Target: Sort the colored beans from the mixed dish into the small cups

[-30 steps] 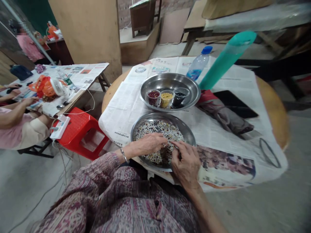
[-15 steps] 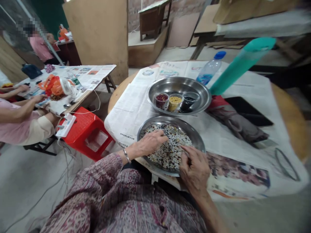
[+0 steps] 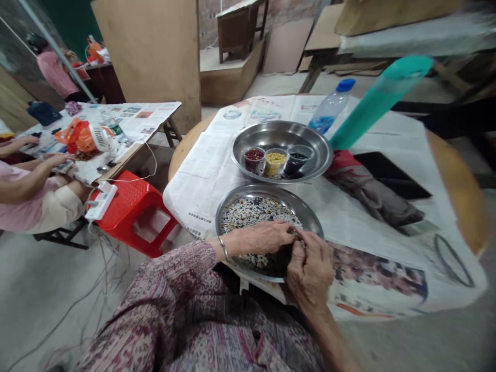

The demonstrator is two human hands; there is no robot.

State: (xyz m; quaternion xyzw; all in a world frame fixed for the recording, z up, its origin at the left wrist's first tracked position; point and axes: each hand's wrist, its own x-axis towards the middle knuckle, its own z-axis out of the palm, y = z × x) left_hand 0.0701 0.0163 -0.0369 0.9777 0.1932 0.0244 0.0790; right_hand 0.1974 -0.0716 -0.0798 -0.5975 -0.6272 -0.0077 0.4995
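Observation:
Over the near metal plate, my left hand reaches across to meet my right hand above the plate's right side. Both hands have their fingers bent and pressed together; what they pinch, if anything, is hidden. Mixed beads or seeds, mostly white with black, yellow and red, cover much of the plate. Just behind it, a larger metal basin holds three clear plastic cups: one with dark red bits, one with yellow bits and one with black bits.
Newspaper covers the round table. Behind the basin stand a water bottle and a tilted green tube. A folded umbrella and a black tablet lie right. Left are a red stool, a power strip and a co-worker.
My left hand has moved right from the plate's middle to my right hand, and their fingers now meet. The right hand stays at the plate's right rim. The view has shifted slightly.

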